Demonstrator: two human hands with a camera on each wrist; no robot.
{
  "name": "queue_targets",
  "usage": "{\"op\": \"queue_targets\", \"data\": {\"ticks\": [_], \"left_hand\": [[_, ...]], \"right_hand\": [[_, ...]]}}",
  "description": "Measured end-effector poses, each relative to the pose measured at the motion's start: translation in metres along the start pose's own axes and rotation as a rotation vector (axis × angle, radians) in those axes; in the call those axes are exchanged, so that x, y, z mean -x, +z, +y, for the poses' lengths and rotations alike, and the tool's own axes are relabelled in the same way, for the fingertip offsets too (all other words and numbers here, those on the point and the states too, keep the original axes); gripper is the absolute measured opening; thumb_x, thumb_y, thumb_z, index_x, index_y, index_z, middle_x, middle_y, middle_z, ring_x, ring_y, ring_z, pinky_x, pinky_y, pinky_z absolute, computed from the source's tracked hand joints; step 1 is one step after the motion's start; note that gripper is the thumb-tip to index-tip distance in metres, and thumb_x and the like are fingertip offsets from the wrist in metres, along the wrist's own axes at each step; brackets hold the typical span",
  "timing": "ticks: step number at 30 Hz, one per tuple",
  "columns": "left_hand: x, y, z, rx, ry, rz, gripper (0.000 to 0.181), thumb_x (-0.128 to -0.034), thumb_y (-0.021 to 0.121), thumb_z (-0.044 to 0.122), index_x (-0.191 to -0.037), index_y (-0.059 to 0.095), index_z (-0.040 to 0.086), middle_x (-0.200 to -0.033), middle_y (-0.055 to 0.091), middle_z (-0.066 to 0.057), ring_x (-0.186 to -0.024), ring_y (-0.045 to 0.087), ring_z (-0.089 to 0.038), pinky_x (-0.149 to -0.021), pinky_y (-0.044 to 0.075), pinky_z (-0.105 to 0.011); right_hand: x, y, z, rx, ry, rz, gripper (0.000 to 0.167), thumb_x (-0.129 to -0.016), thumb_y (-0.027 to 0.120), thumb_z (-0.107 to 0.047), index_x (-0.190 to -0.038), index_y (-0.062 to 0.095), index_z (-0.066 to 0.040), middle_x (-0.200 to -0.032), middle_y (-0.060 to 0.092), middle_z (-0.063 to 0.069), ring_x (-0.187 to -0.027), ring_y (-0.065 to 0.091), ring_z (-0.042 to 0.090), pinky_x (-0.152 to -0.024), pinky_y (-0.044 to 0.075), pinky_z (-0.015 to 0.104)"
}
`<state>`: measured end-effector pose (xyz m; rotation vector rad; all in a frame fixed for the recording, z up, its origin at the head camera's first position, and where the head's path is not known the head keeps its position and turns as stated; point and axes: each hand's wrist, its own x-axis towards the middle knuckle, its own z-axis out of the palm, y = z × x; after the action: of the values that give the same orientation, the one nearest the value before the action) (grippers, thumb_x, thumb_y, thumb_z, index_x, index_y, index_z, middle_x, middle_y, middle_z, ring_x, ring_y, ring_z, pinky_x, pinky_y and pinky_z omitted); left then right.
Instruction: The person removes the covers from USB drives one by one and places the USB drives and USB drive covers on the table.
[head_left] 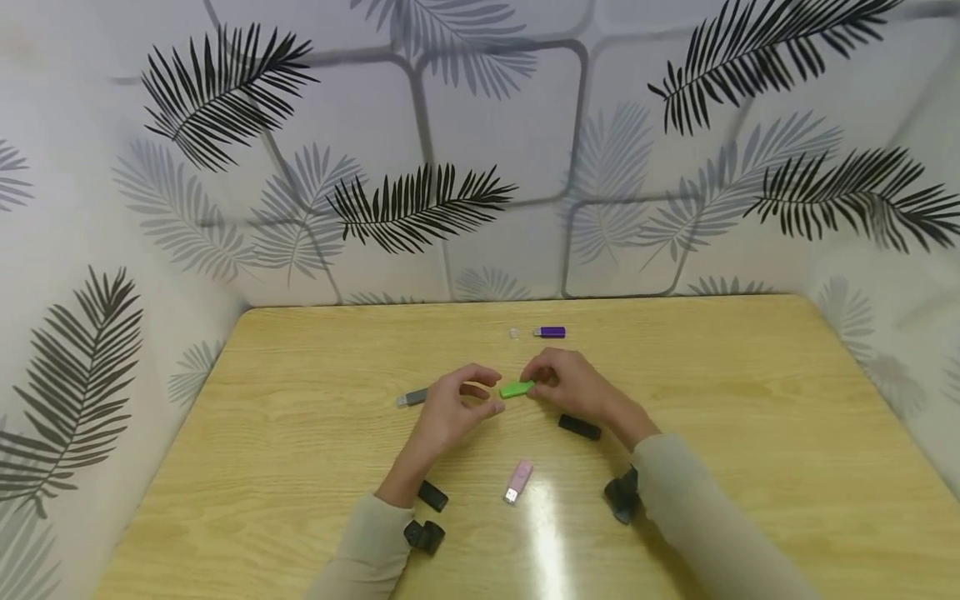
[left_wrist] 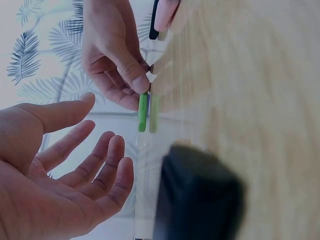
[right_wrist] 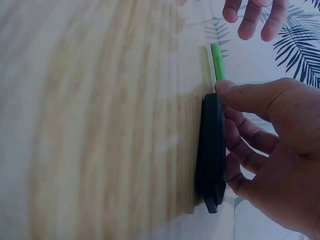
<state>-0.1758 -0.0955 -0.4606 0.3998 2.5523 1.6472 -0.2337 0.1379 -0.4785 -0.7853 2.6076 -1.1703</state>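
A bright green USB stick [head_left: 515, 389] is pinched by its right end between the thumb and fingers of my right hand [head_left: 573, 385]. In the left wrist view the green stick [left_wrist: 143, 112] appears very close to the tabletop. My left hand [head_left: 450, 408] is just left of it, fingers loosely bent and apart, holding nothing. Partly behind that hand lies a grey USB stick [head_left: 412, 398] with its metal plug pointing left. Below my right hand a black USB stick [head_left: 579, 427] lies on the table; in the right wrist view a dark stick [right_wrist: 210, 150] looms near the fingers.
A pink USB stick [head_left: 518, 482] lies nearer me, between the forearms. Another black stick [head_left: 432, 496] is beside the left wrist. Farther back are a purple USB stick [head_left: 551, 332] and a small clear piece [head_left: 513, 333]. The wooden table [head_left: 750, 375] meets a leaf-patterned wall.
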Motion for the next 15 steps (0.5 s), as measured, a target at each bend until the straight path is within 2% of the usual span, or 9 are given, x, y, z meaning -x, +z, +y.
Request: {"op": "queue_targets", "data": {"ticks": [5,10,15], "left_hand": [[0.002,0.006,0.003,-0.001,0.010,-0.012,0.032,-0.0900,0.079,0.004,-0.120,0.069,0.001,-0.121,0.068,-0.016,-0.105,0.067,-0.031,-0.081,0.059,-0.036],[0.004,0.011,0.006,-0.032,0.040,0.014,0.030,-0.0882,0.081,0.003,-0.117,0.071,0.003,-0.117,0.069,-0.013,-0.104,0.067,-0.031,-0.079,0.058,-0.035],[0.005,0.016,0.006,-0.054,0.086,0.030,0.027,-0.0878,0.081,0.004,-0.113,0.072,0.004,-0.115,0.071,-0.009,-0.105,0.066,-0.031,-0.079,0.057,-0.040]], "right_hand": [[0.003,0.001,-0.001,-0.002,-0.018,-0.019,0.016,-0.091,0.077,-0.003,-0.107,0.074,-0.007,-0.100,0.065,0.002,-0.087,0.062,0.016,-0.079,0.056,0.034],[0.009,-0.002,-0.005,0.012,-0.059,-0.009,0.017,-0.090,0.078,-0.002,-0.107,0.074,-0.006,-0.100,0.065,0.002,-0.091,0.063,0.018,-0.082,0.057,0.037],[0.016,-0.006,-0.012,0.032,-0.095,0.016,0.018,-0.089,0.078,0.000,-0.106,0.075,-0.005,-0.099,0.067,0.002,-0.092,0.063,0.018,-0.081,0.055,0.036]]}}
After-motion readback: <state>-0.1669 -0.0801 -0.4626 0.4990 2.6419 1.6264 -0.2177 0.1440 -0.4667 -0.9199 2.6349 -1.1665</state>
